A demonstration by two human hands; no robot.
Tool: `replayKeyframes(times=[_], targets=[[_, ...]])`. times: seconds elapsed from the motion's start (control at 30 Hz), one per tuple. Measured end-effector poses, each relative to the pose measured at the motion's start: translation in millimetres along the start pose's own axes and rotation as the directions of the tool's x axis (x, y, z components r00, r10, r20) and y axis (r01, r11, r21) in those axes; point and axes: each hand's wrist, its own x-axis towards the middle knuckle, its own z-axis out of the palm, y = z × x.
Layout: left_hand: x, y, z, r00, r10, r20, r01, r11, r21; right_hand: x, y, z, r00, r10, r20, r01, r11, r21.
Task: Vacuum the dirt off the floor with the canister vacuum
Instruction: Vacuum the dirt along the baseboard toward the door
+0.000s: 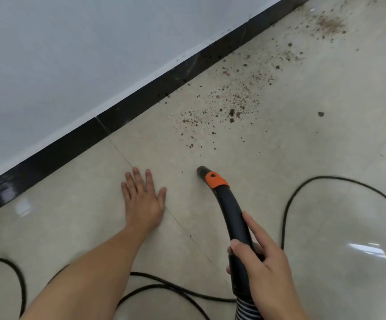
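We are gripping the vacuum handle in our right hand, nozzle at lower centre, just short of the dirt trailing toward the upper right. Our left hand is resting flat on the floor. Next we likely need pushing forward into the crumbs.

We have 2 bare hands in view, our left hand and our right hand. Our left forearm is bare along all its visible length. Our fingernails look short and plain.
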Motion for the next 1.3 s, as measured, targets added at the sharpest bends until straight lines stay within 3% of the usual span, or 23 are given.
replayKeyframes(times=[0.23,0.5,0.73,1.0,1.3], targets=[[0,-3,7,0.996,-0.001,-0.092,0.001,1.0,0.002,10,-5,30,0.996,-0.041,0.083,0.039,0.999,0.018],[2,-7,10,0.993,-0.002,-0.118,-0.003,0.999,-0.039,45,-31,26,0.992,-0.099,-0.072,0.101,0.995,0.025],[3,-7,10,0.994,-0.019,-0.108,0.017,1.0,-0.026,42,-36,63,0.99,-0.115,0.082,0.117,0.993,-0.016],[3,-6,10,0.992,-0.004,-0.125,-0.001,0.999,-0.041,55,-45,11,0.983,-0.099,-0.153,0.103,0.995,0.014],[4,-6,10,0.993,-0.012,-0.118,0.009,1.0,-0.028,81,-68,36,0.993,-0.115,-0.002,0.115,0.993,0.041]])
